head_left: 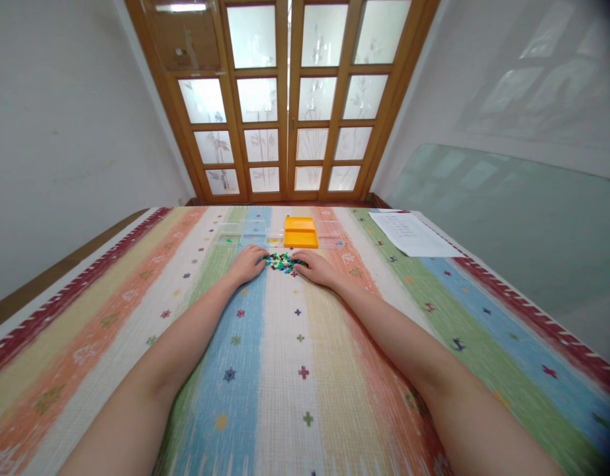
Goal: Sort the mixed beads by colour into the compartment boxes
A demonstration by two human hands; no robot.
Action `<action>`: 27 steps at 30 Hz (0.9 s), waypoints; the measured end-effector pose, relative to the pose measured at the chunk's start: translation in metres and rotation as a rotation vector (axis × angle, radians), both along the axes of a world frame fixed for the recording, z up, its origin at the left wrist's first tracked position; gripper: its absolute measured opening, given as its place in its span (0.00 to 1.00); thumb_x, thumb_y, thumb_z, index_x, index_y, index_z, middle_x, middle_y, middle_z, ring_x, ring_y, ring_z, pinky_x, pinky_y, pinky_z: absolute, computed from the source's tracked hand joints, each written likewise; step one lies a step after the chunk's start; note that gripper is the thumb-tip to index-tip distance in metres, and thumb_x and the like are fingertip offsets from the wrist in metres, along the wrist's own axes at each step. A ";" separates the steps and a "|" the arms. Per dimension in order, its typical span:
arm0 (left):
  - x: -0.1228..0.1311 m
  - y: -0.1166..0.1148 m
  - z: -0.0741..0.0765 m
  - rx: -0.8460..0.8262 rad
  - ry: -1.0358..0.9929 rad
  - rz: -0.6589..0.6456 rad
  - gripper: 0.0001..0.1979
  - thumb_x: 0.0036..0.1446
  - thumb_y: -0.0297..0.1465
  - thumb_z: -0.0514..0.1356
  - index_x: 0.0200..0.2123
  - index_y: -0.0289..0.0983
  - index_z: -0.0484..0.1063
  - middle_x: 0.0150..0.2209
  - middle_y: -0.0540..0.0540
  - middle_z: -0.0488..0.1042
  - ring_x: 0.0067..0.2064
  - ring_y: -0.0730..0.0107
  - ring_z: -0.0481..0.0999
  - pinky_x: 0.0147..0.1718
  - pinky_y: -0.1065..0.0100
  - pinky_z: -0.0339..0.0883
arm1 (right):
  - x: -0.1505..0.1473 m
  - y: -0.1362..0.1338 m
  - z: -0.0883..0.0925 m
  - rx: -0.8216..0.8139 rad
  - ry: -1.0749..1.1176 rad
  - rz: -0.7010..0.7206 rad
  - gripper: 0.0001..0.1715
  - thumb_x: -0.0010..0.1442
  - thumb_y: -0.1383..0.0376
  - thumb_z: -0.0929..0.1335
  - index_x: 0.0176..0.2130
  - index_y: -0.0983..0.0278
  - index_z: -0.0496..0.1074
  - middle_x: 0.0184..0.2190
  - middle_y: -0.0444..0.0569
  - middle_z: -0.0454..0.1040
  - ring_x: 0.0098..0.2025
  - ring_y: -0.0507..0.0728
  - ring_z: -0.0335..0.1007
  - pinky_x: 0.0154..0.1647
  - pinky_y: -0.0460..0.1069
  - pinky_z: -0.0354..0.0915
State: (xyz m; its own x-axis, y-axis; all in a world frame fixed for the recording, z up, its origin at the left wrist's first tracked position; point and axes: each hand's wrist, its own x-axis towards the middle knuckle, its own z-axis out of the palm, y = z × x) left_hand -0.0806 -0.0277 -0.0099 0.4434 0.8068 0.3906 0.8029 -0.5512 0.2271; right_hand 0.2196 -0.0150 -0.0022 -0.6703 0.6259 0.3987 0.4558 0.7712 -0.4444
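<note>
From the head camera, the left hand (pixel 250 263) and right hand (pixel 315 268) rest on the cloth-covered bench (pixel 282 344), fingers loosely curved against opposite sides of a pile of small coloured pieces (pixel 281 262); whether either grip pinches a piece I cannot tell. The pile lies between the hands, its ends partly hidden by fingers. A white sheet (pixel 411 233) at the far right bears lines of writing too small to read. Just beyond the pile sit an orange tray (pixel 301 239) with two compartments and clear plastic boxes (pixel 253 229), before glazed wooden doors (pixel 282 99)
</note>
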 end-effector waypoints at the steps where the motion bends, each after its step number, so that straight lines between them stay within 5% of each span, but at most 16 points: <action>1: -0.001 0.000 -0.001 0.000 -0.001 0.003 0.16 0.65 0.31 0.57 0.53 0.41 0.80 0.53 0.43 0.80 0.58 0.56 0.74 0.63 0.54 0.64 | 0.000 0.000 0.000 -0.001 0.002 -0.003 0.17 0.70 0.63 0.67 0.56 0.61 0.78 0.56 0.56 0.78 0.60 0.62 0.72 0.64 0.58 0.66; 11: 0.011 -0.004 0.002 -0.027 -0.022 -0.098 0.18 0.68 0.34 0.56 0.58 0.42 0.78 0.59 0.42 0.78 0.63 0.56 0.71 0.67 0.52 0.60 | 0.000 0.000 -0.001 0.004 0.002 -0.018 0.17 0.70 0.64 0.68 0.55 0.60 0.78 0.55 0.55 0.79 0.59 0.61 0.72 0.63 0.59 0.66; 27: 0.015 -0.006 0.002 -0.048 -0.040 -0.042 0.17 0.65 0.32 0.59 0.55 0.42 0.80 0.54 0.42 0.81 0.59 0.54 0.75 0.63 0.52 0.64 | -0.001 -0.001 0.000 0.014 -0.001 -0.011 0.16 0.70 0.64 0.68 0.55 0.60 0.78 0.55 0.54 0.79 0.60 0.61 0.72 0.64 0.59 0.66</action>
